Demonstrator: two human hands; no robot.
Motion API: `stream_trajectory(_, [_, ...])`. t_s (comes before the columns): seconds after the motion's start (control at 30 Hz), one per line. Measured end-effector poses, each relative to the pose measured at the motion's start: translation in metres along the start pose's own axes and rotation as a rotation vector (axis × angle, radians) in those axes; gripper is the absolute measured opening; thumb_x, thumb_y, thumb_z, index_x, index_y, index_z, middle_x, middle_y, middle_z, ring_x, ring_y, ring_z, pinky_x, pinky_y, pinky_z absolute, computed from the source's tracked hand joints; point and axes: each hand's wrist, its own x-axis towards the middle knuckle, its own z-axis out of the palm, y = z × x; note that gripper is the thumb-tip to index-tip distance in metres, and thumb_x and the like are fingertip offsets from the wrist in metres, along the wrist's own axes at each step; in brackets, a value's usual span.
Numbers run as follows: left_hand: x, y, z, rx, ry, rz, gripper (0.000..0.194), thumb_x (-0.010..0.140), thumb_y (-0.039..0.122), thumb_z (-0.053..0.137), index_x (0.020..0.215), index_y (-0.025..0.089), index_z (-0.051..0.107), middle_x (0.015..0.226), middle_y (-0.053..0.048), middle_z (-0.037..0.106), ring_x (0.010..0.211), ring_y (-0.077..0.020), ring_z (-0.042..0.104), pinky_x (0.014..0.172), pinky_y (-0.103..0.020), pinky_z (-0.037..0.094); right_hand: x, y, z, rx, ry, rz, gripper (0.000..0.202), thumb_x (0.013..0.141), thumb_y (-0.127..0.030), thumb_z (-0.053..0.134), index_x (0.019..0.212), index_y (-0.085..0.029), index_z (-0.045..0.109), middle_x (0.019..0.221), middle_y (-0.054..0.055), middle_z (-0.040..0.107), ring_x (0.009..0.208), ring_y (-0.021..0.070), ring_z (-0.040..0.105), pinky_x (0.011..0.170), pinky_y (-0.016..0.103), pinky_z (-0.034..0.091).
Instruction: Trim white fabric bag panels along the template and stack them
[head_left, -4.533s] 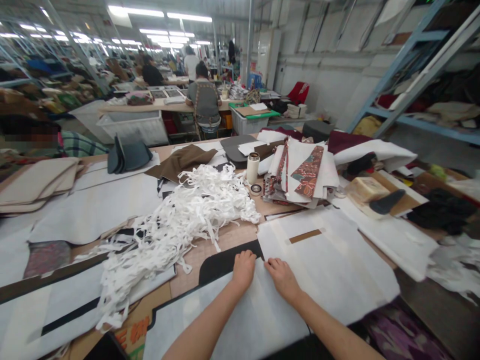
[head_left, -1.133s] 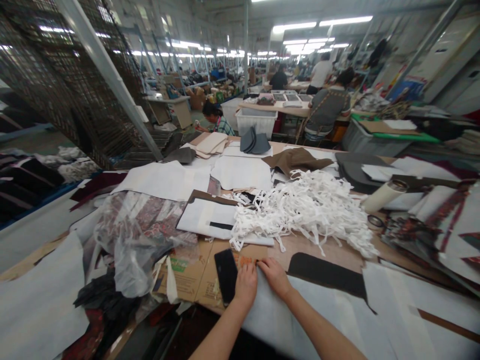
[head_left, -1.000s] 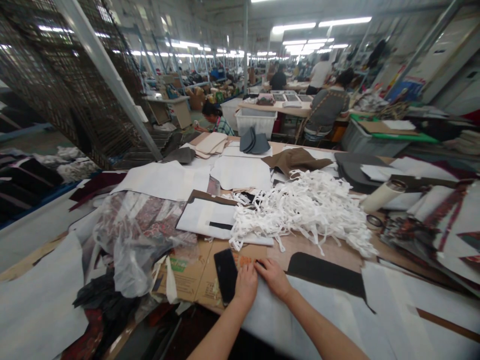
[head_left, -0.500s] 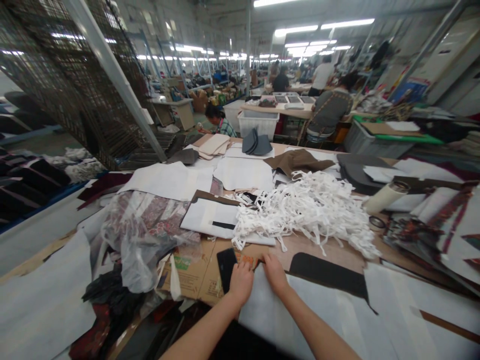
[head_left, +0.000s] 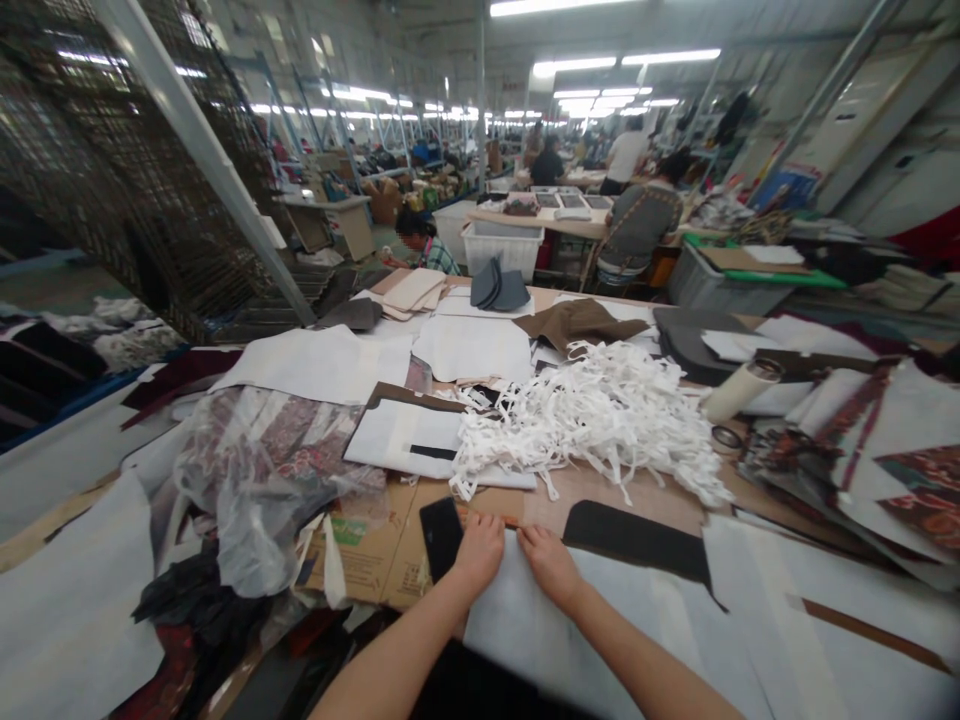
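My left hand (head_left: 482,552) is closed at the left corner of a white-backed fabric panel (head_left: 517,620), its fingers curled down and the thumb side against the edge. Just to the right, my right hand (head_left: 549,565) is bent over the panel's upper edge, with fingertips at the rim and the thumb hidden. A black phone (head_left: 441,535) lies on flattened cardboard (head_left: 401,545), close to my left fingers. Beyond my right hand, a dark grey rounded piece (head_left: 630,540) shows past the white panel.
A heap of white strips (head_left: 600,415) spreads across the middle of the table. Clear plastic wrap (head_left: 259,520) covers patterned fabric at left. A cardboard tube (head_left: 742,388) and a roll of tape (head_left: 726,437) lie at right. Co-workers sit and stand farther back.
The view has turned slightly right, so the scene sits farther left. My right hand has drawn slightly nearer, its fingers flatter over the panel edge. My left hand has moved up to the corner.
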Motion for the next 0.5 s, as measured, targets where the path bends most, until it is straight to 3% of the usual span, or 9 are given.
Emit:
stream_trajectory(0.1, [0.003,0.000,-0.009,-0.045,-0.057,-0.056,0.030,0.083,0.008,0.038,0.103,0.010,0.060,0.095,-0.012,0.060,0.093,-0.0241,0.053,0.083,-0.043,0.040,-0.010,0.017,-0.018,-0.002,-0.123,0.080,0.024,0.081,-0.006,0.042,0.089,-0.018,0.062,0.089,0.008,0.061,0.084,0.0206,0.056,0.073,0.031,0.044])
stream_trajectory(0.23, [0.007,0.009,-0.019,-0.189,-0.125,-0.324,0.034,0.084,0.009,0.033,0.102,0.014,0.063,0.100,-0.012,0.061,0.099,-0.0255,0.053,0.088,-0.043,0.040,-0.020,0.044,-0.028,-0.094,-0.236,0.298,0.031,0.072,-0.003,0.041,0.084,-0.020,0.063,0.089,0.010,0.063,0.083,0.0249,0.059,0.066,0.034,0.046])
stream_trajectory(0.3, [0.010,0.016,-0.021,-0.304,-0.132,-0.449,0.038,0.082,0.008,0.037,0.112,0.015,0.058,0.106,-0.012,0.060,0.105,-0.0254,0.052,0.095,-0.044,0.037,-0.024,0.058,-0.025,-0.077,-0.282,0.380,0.035,0.065,-0.004,0.042,0.087,-0.022,0.064,0.086,0.011,0.064,0.082,0.0272,0.061,0.065,0.038,0.048])
stream_trajectory(0.37, [0.011,0.021,-0.023,-0.450,-0.143,-0.534,0.050,0.076,0.014,0.052,0.126,0.014,0.047,0.118,-0.014,0.056,0.114,-0.0279,0.047,0.101,-0.046,0.031,-0.030,0.070,-0.022,0.003,-0.316,0.377,0.037,0.060,-0.007,0.045,0.083,-0.026,0.066,0.086,0.012,0.066,0.086,0.0286,0.063,0.071,0.042,0.050])
stream_trajectory(0.43, [0.007,0.022,-0.028,-0.625,-0.144,-0.615,0.076,0.063,0.022,0.068,0.132,0.013,0.038,0.126,-0.016,0.051,0.121,-0.0316,0.041,0.104,-0.047,0.029,-0.039,0.079,-0.026,0.094,-0.286,0.318,0.036,0.055,-0.013,0.048,0.076,-0.035,0.067,0.091,0.012,0.066,0.092,0.0293,0.062,0.078,0.043,0.051])
stream_trajectory(0.5, [-0.006,0.022,-0.037,-0.874,-0.162,-0.652,0.085,0.053,0.030,0.077,0.129,0.015,0.043,0.123,-0.014,0.054,0.117,-0.0329,0.045,0.100,-0.047,0.034,-0.045,0.082,-0.041,0.139,-0.163,0.264,0.033,0.054,-0.019,0.052,0.070,-0.044,0.064,0.090,0.011,0.065,0.089,0.0295,0.062,0.075,0.043,0.052])
